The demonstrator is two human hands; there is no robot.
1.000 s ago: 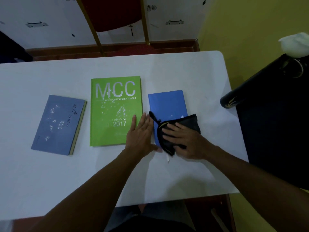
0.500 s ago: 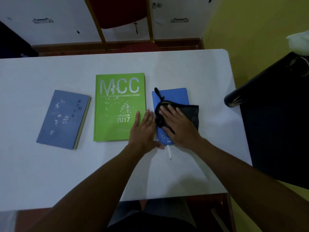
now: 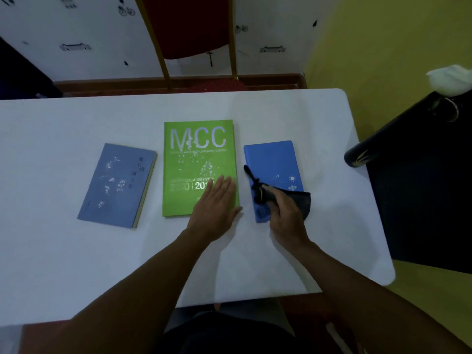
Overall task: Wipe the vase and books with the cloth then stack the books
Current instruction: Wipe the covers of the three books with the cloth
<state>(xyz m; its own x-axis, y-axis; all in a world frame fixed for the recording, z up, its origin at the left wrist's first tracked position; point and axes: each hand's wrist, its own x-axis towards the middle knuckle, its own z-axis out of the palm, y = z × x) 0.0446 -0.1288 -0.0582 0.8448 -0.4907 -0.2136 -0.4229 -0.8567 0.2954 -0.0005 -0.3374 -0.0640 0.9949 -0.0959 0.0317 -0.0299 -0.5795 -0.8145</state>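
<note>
Three books lie side by side on the white table (image 3: pixel 76 264): a grey-blue book (image 3: pixel 115 185) at the left, a large green "MCC" book (image 3: pixel 194 159) in the middle, and a small bright blue book (image 3: pixel 270 162) at the right. My right hand (image 3: pixel 286 215) holds a dark cloth (image 3: pixel 301 203) bunched against the near end of the blue book. My left hand (image 3: pixel 217 203) rests flat, fingers apart, on the near right corner of the green book. A dark vase (image 3: pixel 357 155) with gold markings lies at the table's right edge.
A red chair with gold legs (image 3: pixel 189 26) stands beyond the table's far edge. A large dark object (image 3: pixel 421 187) fills the space to the right of the table, with something white (image 3: pixel 449 77) on top. The floor at right is yellow.
My right hand drew the cloth back toward the near end of the blue book, uncovering its far half. My left hand slid further onto the green book.
</note>
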